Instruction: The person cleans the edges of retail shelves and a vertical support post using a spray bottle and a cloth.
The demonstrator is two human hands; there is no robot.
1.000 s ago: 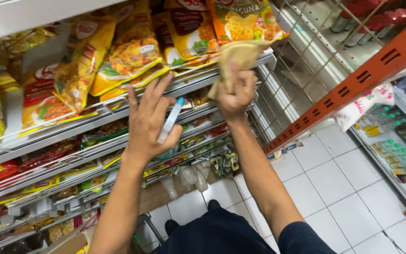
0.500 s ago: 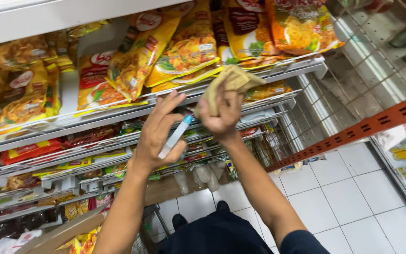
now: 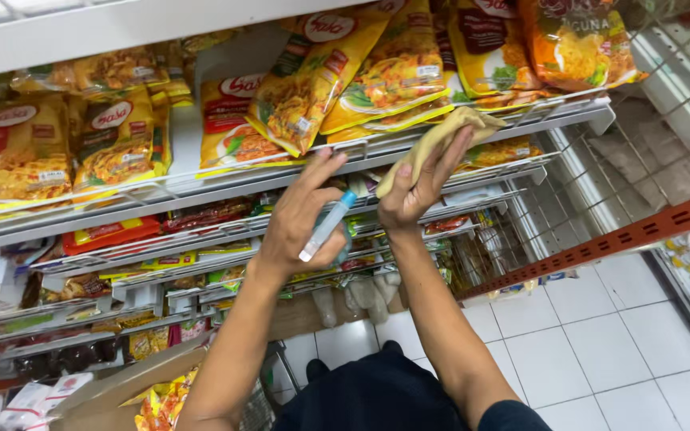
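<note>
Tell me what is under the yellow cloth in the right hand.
The yellow cloth drapes over the right hand; the shelf rail and tilted noodle packets lie behind it. The covered rail section is hidden.

Both arms raised, left hand [image 3: 301,227] gripping, right hand [image 3: 418,185] clutching

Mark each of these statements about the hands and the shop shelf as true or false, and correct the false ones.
1. The left hand holds a small spray bottle. True.
2. The right hand is empty. False: it holds a yellowish cloth.
3. The cloth lies on the floor. False: it is held up against the front edge of the top shelf.
4. Yellow and orange packets fill the top shelf. True.
</note>
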